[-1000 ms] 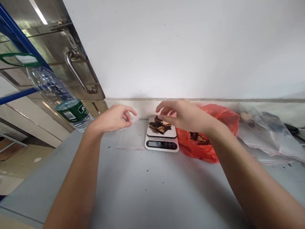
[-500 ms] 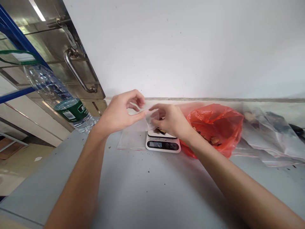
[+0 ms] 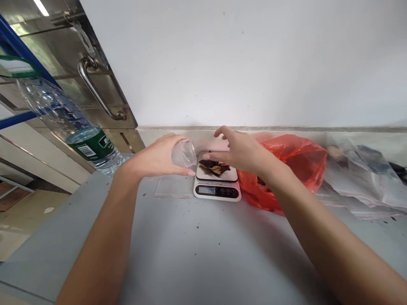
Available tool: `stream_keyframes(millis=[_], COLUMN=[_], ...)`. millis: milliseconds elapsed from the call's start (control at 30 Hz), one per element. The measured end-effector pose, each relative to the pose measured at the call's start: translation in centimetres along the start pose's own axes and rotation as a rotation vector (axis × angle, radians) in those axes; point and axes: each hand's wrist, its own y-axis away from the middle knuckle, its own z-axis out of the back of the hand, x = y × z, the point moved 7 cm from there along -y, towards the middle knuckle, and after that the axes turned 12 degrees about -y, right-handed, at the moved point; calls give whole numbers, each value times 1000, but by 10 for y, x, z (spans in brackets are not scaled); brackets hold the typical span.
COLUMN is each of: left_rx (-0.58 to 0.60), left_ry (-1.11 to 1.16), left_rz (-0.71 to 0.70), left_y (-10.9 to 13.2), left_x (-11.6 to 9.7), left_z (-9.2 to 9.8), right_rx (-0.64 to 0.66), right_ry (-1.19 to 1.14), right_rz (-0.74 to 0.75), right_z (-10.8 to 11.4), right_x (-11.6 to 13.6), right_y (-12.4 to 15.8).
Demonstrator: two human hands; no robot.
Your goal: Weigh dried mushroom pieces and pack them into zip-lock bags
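A small clear plastic cup point(image 3: 185, 153) lies on its side in my left hand point(image 3: 152, 157), its mouth facing right toward the scale. My left fingers and thumb wrap around it. My right hand point(image 3: 240, 151) hovers over the right part of the white digital scale point(image 3: 217, 197), fingers apart, with nothing in it. Dark brown and yellowish dried pieces point(image 3: 214, 169) sit loose on the scale's plate, and the display seems to read 100. Beside my right wrist is an open red plastic bag point(image 3: 307, 169); its contents are mostly hidden by my arm.
Flat clear zip bags point(image 3: 173, 188) lie left of the scale, and more clear bags point(image 3: 362, 182) are at the right. A large water bottle point(image 3: 92, 146) stands at the table's left edge. Dark crumbs dot the grey table point(image 3: 178, 254). A white wall point(image 3: 241, 63) rises behind.
My hands have moved apart, the right one drawing back to the right and opening. The cup is now in my left hand, and the dried pieces on the scale are uncovered.
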Motion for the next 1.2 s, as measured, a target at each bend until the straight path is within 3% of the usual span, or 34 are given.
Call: stream_keyframes(millis=[167,300,1000,1200], left_rx=[111,113,127,119], left_ry=[-27,-24,-24,-22], left_rz=[77,48,6,-19], left_y=[2,1,0,-1], left_x=[11,7,0,-1], left_z=[-8,-8,-13,-13], right_rx=[221,273,249,295], right_ry=[237,325,337,357], right_rz=[-152,-174,-240,-244], right_z=[-19,-31,-25,-30], right_x=[-16,-16,-14,-12], right_y=[-3,-6,-6,-8])
